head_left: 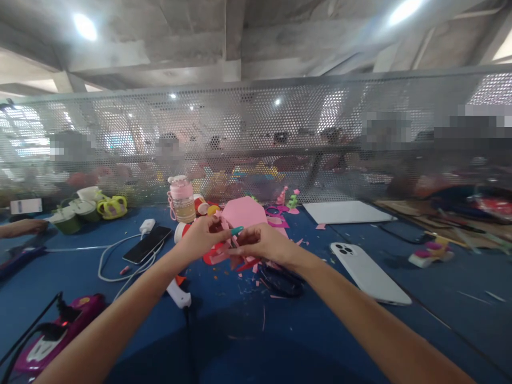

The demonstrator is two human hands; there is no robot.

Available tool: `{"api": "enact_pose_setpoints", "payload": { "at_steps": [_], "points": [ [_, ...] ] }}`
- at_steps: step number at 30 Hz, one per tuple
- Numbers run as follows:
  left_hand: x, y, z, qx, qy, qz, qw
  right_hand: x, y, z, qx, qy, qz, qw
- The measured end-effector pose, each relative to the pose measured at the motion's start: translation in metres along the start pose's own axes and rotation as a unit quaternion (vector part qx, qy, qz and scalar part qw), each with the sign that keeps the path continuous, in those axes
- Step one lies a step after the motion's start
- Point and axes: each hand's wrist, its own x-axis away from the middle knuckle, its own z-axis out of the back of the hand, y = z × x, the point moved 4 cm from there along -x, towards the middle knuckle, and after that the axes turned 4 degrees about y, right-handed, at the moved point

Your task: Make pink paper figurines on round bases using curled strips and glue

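Observation:
My left hand (pixel 206 233) and my right hand (pixel 262 242) meet over the middle of the blue table, both with fingers pinched. Between them is a small pink paper piece (pixel 219 257) with red parts close by; its exact shape is partly covered by my fingers. A narrow teal tip (pixel 237 231) shows at the fingers, and I cannot make out what it belongs to. Just behind my hands stands a large pink paper sheet (pixel 245 210). Pink paper scraps (pixel 255 269) lie scattered below my right hand, beside a dark glossy object (pixel 282 280).
A pink-capped bottle (pixel 182 200) stands behind my left hand. Left of it lie a black phone (pixel 148 245), cables and a magenta power strip (pixel 60 336). A white glue gun (pixel 178 294) rests below my left forearm. At right is a white phone (pixel 370 273); another person's hand (pixel 34 226) is far left.

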Motion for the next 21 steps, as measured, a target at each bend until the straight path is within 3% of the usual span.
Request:
{"api": "enact_pose_setpoints", "payload": {
  "at_steps": [5, 10, 17, 21],
  "points": [
    [-0.001, 0.006, 0.000, 0.032, -0.057, 0.032, 0.997, 0.001, 0.001, 0.003, -0.018, -0.024, -0.025, 0.999],
    [0.003, 0.006, -0.003, 0.063, -0.098, 0.077, 0.990, -0.005, 0.011, 0.007, -0.019, 0.062, -0.033, 0.997],
    [0.003, -0.002, -0.010, 0.014, -0.029, 0.054, 0.998, -0.006, 0.012, 0.010, 0.089, 0.145, 0.011, 0.985],
    [0.002, -0.004, -0.010, -0.041, -0.020, 0.021, 0.999, -0.007, 0.014, 0.007, 0.072, 0.128, 0.015, 0.989]
  ]
}}
